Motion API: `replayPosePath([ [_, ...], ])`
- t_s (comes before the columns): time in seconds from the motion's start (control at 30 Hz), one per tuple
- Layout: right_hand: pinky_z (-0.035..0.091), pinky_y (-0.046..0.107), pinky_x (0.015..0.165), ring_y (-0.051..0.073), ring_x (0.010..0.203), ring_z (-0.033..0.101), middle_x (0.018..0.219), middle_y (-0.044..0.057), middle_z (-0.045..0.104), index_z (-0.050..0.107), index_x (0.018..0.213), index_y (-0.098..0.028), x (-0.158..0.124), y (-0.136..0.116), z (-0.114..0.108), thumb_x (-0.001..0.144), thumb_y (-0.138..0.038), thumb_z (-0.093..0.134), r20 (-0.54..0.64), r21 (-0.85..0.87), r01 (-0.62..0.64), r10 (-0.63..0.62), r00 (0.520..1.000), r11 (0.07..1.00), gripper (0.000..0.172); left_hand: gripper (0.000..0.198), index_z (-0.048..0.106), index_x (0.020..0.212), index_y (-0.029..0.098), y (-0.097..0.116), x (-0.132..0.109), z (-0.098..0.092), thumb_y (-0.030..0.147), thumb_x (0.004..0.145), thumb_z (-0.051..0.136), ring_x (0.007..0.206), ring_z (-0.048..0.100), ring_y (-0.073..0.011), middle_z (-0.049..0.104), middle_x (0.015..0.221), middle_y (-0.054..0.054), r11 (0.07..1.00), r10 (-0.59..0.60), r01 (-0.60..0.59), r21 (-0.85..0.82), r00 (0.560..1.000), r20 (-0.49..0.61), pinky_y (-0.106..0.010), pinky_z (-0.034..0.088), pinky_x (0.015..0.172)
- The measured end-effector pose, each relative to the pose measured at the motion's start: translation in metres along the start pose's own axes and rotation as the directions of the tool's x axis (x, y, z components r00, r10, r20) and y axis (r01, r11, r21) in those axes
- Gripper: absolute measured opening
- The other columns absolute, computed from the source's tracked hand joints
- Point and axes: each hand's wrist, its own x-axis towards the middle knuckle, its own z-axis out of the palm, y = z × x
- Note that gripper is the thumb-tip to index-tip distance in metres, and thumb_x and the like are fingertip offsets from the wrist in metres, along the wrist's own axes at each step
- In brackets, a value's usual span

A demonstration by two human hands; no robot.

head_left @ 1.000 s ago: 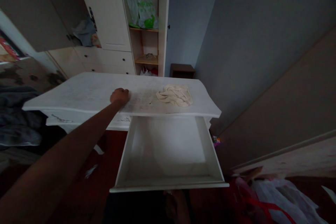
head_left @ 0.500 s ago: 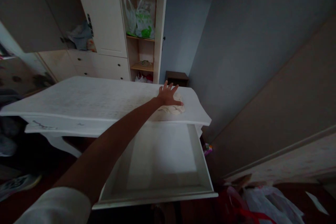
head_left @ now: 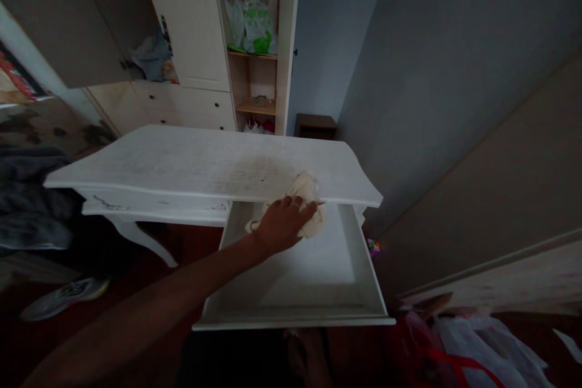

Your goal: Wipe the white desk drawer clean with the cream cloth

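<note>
My left hand (head_left: 284,222) reaches in from the lower left, its fingers closed over a crumpled cream cloth (head_left: 313,224). Part of the cloth lies against the front edge of a white desk (head_left: 191,154), and the rest hangs over the pulled-out drawer (head_left: 313,285). Greyish smudges mark the desktop beside the cloth. Nothing lies in the visible part of the drawer. My right hand is out of view.
Behind the desk stands a pale wardrobe (head_left: 195,30) with plastic bags (head_left: 259,27) on a shelf. A grey panel (head_left: 436,73) rises at the right. Plastic bags (head_left: 482,345) lie on the floor lower right; a shoe (head_left: 66,297) sits lower left.
My left hand has drawn the cloth from the right part of the desktop toward me, to the front edge above the drawer. Its spread fingers have closed on the cloth. The view has shifted slightly.
</note>
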Motion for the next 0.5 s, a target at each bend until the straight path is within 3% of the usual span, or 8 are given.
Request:
replayPosePath([
  [0.13, 0.028, 0.026, 0.039, 0.01, 0.037, 0.037, 0.046, -0.005, 0.045, 0.062, 0.074, -0.021, -0.009, -0.005, -0.004, 0.078, -0.073, 0.056, -0.01, 0.02, 0.017, -0.017, 1.0, 1.0, 0.052, 0.074, 0.035, 0.149, 0.033, -0.007, -0.054, 0.015, 0.024, 0.081, 0.064, 0.122, 0.054, -0.0361, 0.048, 0.144, -0.019, 0.998, -0.035, 0.033, 0.055, 0.998, 0.047, -0.052, 0.049, 0.095],
  [0.23, 0.023, 0.027, 0.04, 0.01, 0.036, 0.032, 0.04, -0.005, 0.038, 0.062, 0.066, -0.023, -0.012, -0.006, -0.005, 0.069, -0.073, 0.065, -0.025, 0.033, 0.029, -0.029, 0.999, 0.999, 0.05, 0.075, 0.04, 0.146, 0.032, -0.018, -0.074, 0.024, 0.02, 0.077, 0.068, 0.117, 0.059, -0.0392, 0.045, 0.148, -0.02, 0.987, -0.144, 0.131, 0.099, 0.979, 0.142, -0.053, 0.053, 0.087],
  [0.37, 0.022, 0.025, 0.04, 0.009, 0.037, 0.03, 0.039, -0.006, 0.036, 0.065, 0.066, -0.02, -0.01, -0.001, -0.007, 0.066, -0.075, 0.067, -0.048, 0.022, 0.067, -0.066, 0.997, 0.997, 0.055, 0.08, 0.042, 0.146, 0.024, -0.024, -0.076, 0.039, 0.026, 0.073, 0.074, 0.105, 0.066, -0.041, 0.022, 0.16, -0.026, 0.964, -0.266, 0.248, 0.1, 0.925, 0.271, -0.051, 0.057, 0.075],
  [0.5, 0.021, 0.023, 0.04, 0.008, 0.037, 0.03, 0.041, -0.006, 0.039, 0.066, 0.069, -0.018, -0.008, 0.004, -0.009, 0.065, -0.075, 0.068, -0.069, 0.004, 0.093, -0.092, 0.993, 0.996, 0.057, 0.092, 0.034, 0.15, 0.005, -0.021, -0.063, 0.054, 0.039, 0.074, 0.073, 0.109, 0.064, -0.0421, 0.014, 0.159, -0.034, 0.92, -0.382, 0.389, 0.049, 0.862, 0.335, -0.047, 0.057, 0.077],
])
